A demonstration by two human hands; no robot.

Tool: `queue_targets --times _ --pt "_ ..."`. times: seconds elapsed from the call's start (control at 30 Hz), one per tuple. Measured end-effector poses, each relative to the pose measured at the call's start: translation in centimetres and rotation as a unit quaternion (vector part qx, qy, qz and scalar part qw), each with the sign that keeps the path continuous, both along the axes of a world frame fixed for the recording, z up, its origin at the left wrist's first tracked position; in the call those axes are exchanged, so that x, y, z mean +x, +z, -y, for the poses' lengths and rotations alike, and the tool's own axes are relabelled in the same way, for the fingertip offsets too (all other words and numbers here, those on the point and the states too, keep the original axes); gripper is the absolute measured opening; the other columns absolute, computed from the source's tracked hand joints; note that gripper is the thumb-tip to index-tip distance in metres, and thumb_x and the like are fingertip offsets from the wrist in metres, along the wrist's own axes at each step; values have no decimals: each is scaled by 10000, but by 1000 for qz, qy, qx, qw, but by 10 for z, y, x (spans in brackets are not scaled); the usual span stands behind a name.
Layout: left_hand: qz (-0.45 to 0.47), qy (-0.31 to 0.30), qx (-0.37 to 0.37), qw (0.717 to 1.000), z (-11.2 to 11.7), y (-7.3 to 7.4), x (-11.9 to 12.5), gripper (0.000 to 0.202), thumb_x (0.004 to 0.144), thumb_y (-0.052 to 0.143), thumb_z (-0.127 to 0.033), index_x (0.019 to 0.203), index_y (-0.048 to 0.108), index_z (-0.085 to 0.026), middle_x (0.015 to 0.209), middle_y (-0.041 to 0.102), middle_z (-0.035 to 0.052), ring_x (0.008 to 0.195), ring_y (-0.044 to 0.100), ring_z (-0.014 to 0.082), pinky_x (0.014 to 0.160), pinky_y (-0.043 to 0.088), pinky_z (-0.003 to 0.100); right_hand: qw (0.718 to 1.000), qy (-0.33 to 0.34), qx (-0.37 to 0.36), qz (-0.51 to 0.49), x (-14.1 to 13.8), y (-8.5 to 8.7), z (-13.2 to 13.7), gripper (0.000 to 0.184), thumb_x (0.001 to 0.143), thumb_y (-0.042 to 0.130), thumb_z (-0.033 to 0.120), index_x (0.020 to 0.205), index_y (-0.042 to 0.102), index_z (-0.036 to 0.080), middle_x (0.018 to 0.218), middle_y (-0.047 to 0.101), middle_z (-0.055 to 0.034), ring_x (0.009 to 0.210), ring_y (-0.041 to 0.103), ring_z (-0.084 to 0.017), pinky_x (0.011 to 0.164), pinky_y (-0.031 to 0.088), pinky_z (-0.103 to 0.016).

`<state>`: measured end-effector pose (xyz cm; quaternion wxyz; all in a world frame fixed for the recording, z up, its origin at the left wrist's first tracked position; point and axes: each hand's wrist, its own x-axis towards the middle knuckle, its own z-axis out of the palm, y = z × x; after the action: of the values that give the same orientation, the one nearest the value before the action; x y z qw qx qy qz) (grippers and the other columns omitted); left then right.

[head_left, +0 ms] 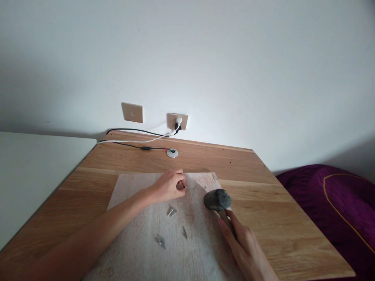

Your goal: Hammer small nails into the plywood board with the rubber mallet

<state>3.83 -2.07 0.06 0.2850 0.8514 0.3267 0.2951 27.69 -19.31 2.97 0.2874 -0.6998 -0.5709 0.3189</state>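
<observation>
A small nail (tiny in this view, so possibly a screw) is pinched between the fingertips of the left hand over the pale board. The hammer is gripped by its handle in the closed right hand, its dark head held near the small nail, at four o'clock from it. On the board, loose nails are scattered at six o'clock of the left hand.

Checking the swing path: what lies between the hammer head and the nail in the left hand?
Nothing but bare board between hammer head and nail, in the head view; loose nails lie nearer the person.
</observation>
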Motion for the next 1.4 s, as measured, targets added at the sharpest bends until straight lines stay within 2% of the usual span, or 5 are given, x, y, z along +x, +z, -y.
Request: queue_targets --times 0.3,0.73,0.87,1.1,1.4 --pt "-47 16 16 999 4 5 1 93 758 782 -156 806 706 -181 871 611 11 796 596 171 737 405 274 1000 -1 -8 -5 2 -2 1 621 1001 454 702 1240 676 174 1000 831 -112 889 766 -299 740 527 -312" --pt "-24 18 1 1000 2 2 0 175 764 750 -96 701 608 -175 801 584 -7 739 567 145 691 372 257 1000 1 0 7 0 -2 0 640 1003 453 700 1247 683 156 790 771 -58 791 744 -286 708 532 -316" --pt "-8 8 -16 1000 2 1 0 174 762 743 -83 697 608 -171 785 580 -15 699 554 129 660 362 247 1000 2 -14 8 0 4 -1 645 1012 460 682 1321 656 151 577 608 31 661 684 -241 678 526 -303" --pt "-20 9 -30 999 1 2 -1 117 747 700 -63 702 663 -165 814 639 16 738 599 158 675 385 263 995 51 -56 -63 -6 20 -3 626 1039 423 677 1346 557 148 504 410 128 370 393 -108 414 287 -233" --pt "20 -46 -60 997 -5 -1 -4 89 766 689 -76 731 696 -157 774 584 -12 669 535 120 631 355 244 983 141 -79 -83 -31 37 -35 431 1073 455 541 1269 549 169 599 489 101 497 476 -102 476 395 -208"
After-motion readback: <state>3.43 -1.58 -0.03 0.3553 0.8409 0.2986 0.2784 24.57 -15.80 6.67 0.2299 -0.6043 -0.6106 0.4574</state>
